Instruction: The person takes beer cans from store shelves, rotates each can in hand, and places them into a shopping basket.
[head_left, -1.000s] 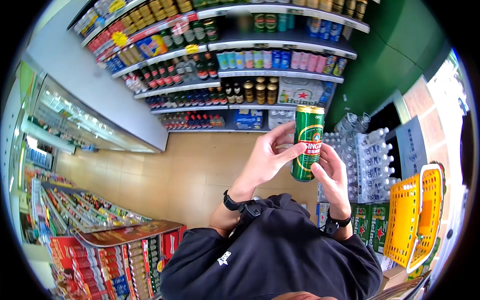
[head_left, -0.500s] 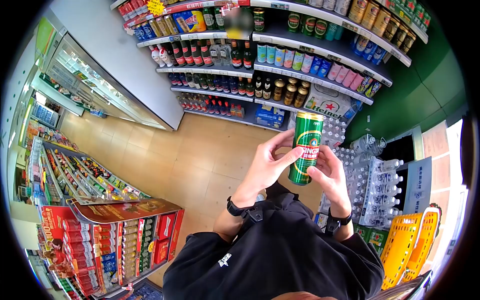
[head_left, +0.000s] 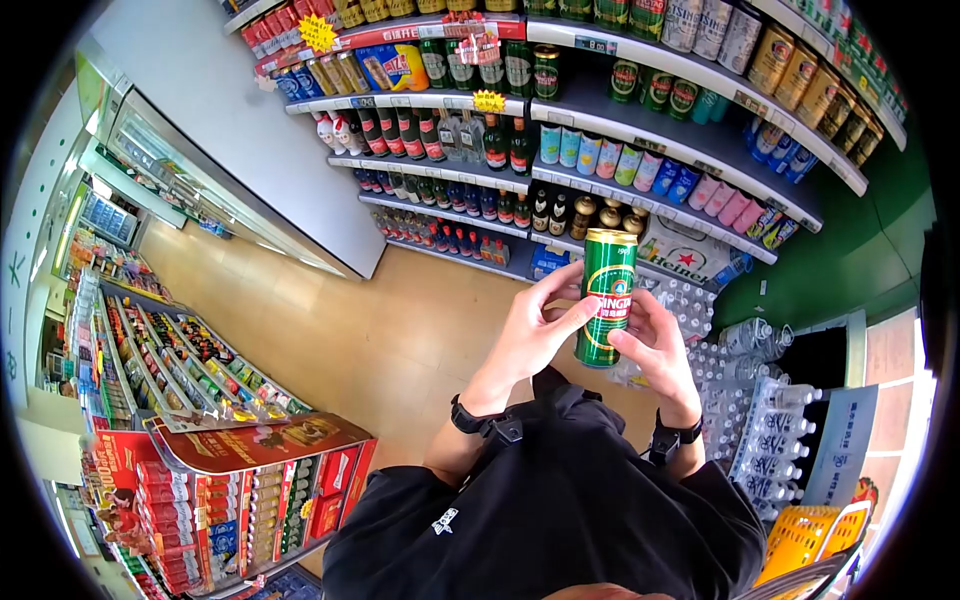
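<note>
A tall green Tsingtao beer can [head_left: 610, 270] with a gold rim stands nearly upright between my hands, its red-and-white label facing me. My left hand [head_left: 540, 325] grips it from the left, thumb across the label and fingers behind. On the other side my right hand [head_left: 655, 350] holds the lower part, thumb on the front and fingers round the right edge. The fingertips behind the can are hidden. Black bands circle both wrists.
Ahead are drink shelves [head_left: 590, 105] with cans and bottles. Bottled water packs [head_left: 775, 440] and a yellow basket [head_left: 800, 540] stand at my right. A red display stand [head_left: 255, 440] with cans is at my left, and tiled floor [head_left: 420, 340] lies between.
My view has tilted up, so the shelves sit lower and show more of their upper rows. Both hands keep the same hold on the beer can.
</note>
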